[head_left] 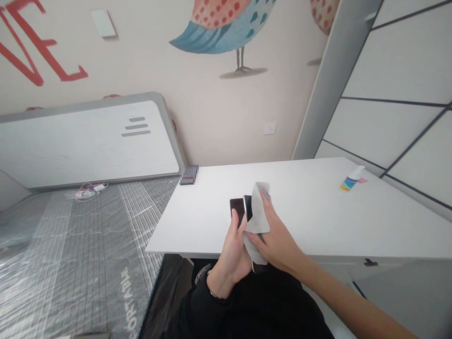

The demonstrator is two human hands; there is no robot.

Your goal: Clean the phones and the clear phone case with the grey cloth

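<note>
My left hand (233,252) is closed around a phone (248,207) that has a dark screen and a pale edge. A light grey cloth (260,212) covers much of that phone. My right hand (280,238) grips the cloth and presses it against the phone, with the thumb lying across its front. Just beyond my left thumb is a second dark, phone-like slab (237,207), apparently on the white table (310,207). Its lower part is hidden by my left hand.
On the table's right side lies a small spray bottle (350,180) beside a pink piece (363,180). A dark, pixelated item (189,174) sits at the back left corner. A plastic-covered mattress (88,254) with a white cable (88,190) is at the left.
</note>
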